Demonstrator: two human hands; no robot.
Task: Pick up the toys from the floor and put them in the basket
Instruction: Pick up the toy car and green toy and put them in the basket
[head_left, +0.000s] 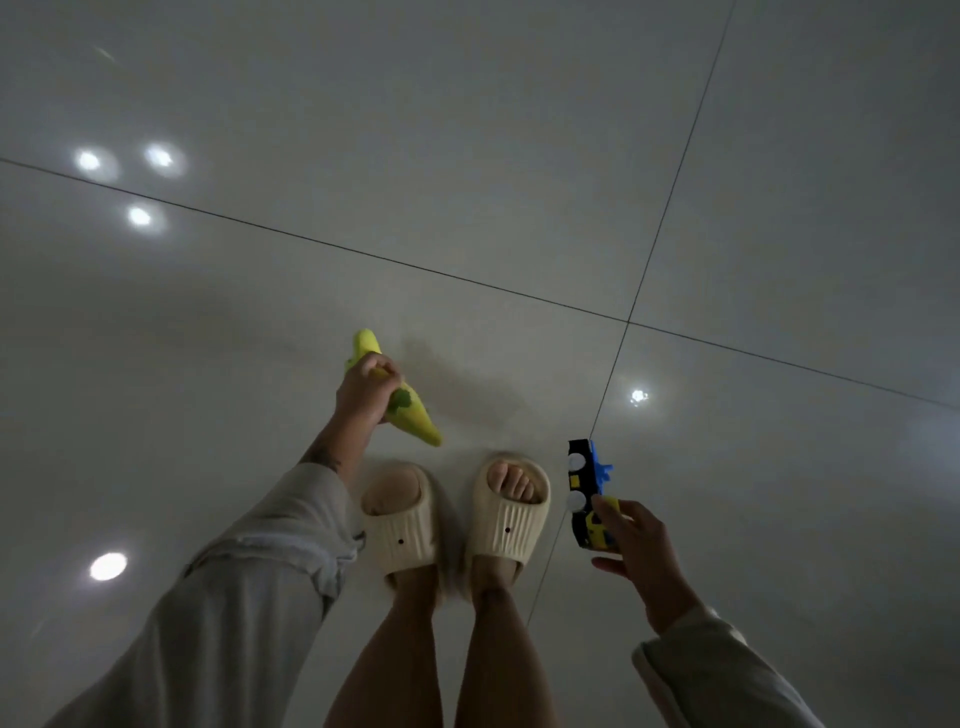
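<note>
My left hand (363, 392) grips a long yellow soft toy (413, 415) with a green patch, held above the floor just ahead of my feet. One yellow end sticks out beyond my fingers, the other points down to the right. My right hand (641, 545) holds a black, blue and yellow toy vehicle (587, 493) with white wheels, turned on its side, to the right of my feet. No basket is in view.
I stand on a glossy pale tiled floor (467, 156) with dark grout lines and bright lamp reflections. My feet wear cream slippers (509, 525). No other toys lie on the visible floor.
</note>
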